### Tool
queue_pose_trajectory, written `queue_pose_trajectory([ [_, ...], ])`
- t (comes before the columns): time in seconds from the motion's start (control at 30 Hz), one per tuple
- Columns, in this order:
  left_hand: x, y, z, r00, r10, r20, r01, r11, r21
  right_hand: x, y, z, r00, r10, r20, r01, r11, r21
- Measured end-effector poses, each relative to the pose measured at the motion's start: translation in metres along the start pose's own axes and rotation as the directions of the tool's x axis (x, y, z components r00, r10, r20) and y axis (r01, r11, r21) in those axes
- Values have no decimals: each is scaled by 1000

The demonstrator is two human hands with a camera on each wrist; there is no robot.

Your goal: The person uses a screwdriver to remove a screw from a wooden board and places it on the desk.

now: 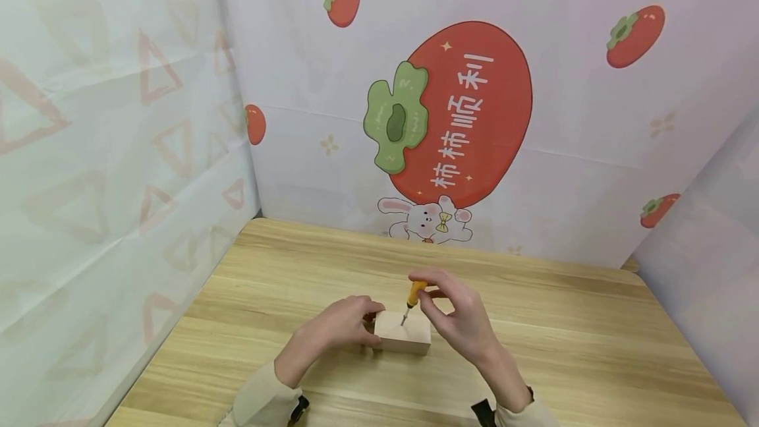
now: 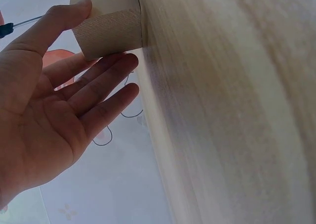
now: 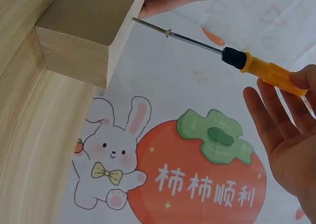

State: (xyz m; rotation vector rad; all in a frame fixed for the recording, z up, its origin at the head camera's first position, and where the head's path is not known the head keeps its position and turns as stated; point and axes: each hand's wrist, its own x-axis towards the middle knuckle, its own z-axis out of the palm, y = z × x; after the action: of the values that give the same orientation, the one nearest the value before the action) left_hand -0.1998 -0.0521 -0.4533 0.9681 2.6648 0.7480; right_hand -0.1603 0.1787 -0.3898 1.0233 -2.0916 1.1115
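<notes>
A pale wooden block (image 1: 402, 345) lies on the table in the head view. My left hand (image 1: 337, 324) grips its left end, thumb (image 2: 74, 15) on the near side and fingers at the far side. Above the block, my right hand (image 1: 465, 323) holds a screwdriver (image 1: 417, 293) with an orange handle and black collar, pinched between thumb and fingers. In the right wrist view, a screw (image 3: 152, 26) sits on the tip of the shaft (image 3: 197, 43), in line with it. The screw stands slightly tilted, its point at the block's top face.
The wood-grain table (image 1: 563, 328) extends around the block. Behind it hangs a white cloth backdrop (image 1: 308, 170) printed with persimmons and a rabbit. Another cloth (image 1: 118, 170) with triangle prints hangs along the left side, and a plain pale one (image 1: 711, 249) along the right.
</notes>
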Motion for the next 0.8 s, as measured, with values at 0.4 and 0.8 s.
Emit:
queue_pose_trajectory([
  [0.4,-1,1,2,1000,-18,-4,18,1000,23,-6,1,-11,998,-30,-62,30,1000,-8],
  [0.8,-5,4,4,997,-76,-10,77,994,72,-18,9,-27,996,-39,-76,33,997,-75],
])
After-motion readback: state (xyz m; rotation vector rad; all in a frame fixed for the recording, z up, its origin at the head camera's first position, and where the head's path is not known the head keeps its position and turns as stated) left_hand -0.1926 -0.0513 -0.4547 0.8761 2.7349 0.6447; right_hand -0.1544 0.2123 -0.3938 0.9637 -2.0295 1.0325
